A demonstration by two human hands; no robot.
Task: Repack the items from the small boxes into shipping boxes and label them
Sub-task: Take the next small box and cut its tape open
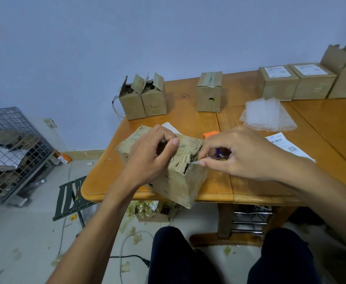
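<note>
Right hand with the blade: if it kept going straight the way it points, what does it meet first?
The worn cardboard box: the right hand has its blade tip at the top seam. Beyond, probably the left hand, though depth is unclear.

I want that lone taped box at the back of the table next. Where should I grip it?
Take the taped box by its left and right walls, reaching down from above. It stands upright with nothing touching it, so both walls look free. Its front face has a small hole, so avoid pressing there.

2 open boxes (pixel 143 97) left of taped box (pixel 209 92), on table (pixel 321 128)
</note>
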